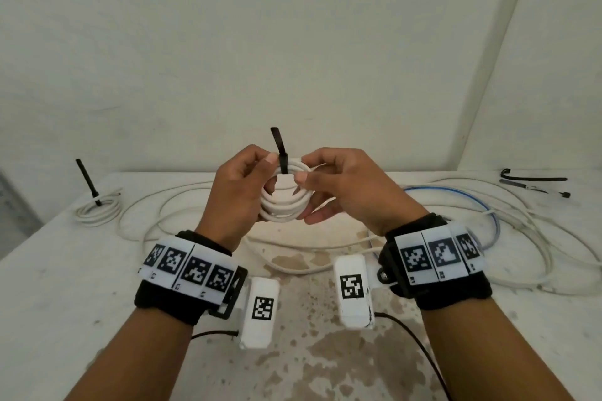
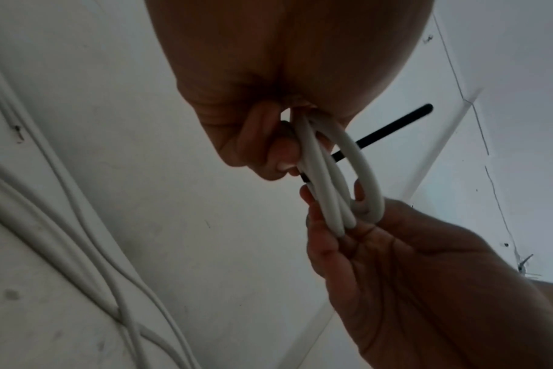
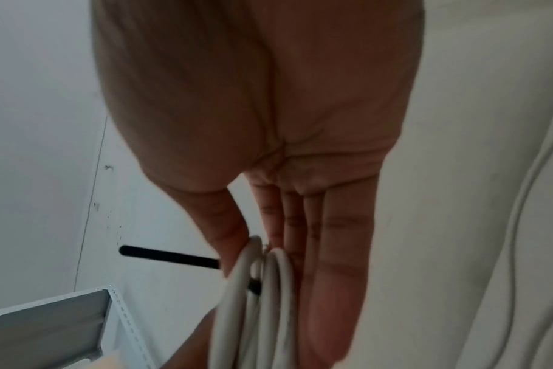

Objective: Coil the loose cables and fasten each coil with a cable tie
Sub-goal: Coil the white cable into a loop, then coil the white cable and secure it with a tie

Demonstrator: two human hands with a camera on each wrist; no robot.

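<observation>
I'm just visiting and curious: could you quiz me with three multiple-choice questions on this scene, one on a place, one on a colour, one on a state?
1. Where does the finished coil lie?
A. far left of the table
B. far right
C. on the floor

2. What colour is the tie on the held coil?
A. white
B. black
C. blue

3. The held coil is
A. lying on the table
B. lifted by both hands
C. hanging from a hook

Answers: 1 A, it sits at the left edge; 2 B, a dark strap crosses the white loops; 3 B, left hand and right hand hold it above the table.
</observation>
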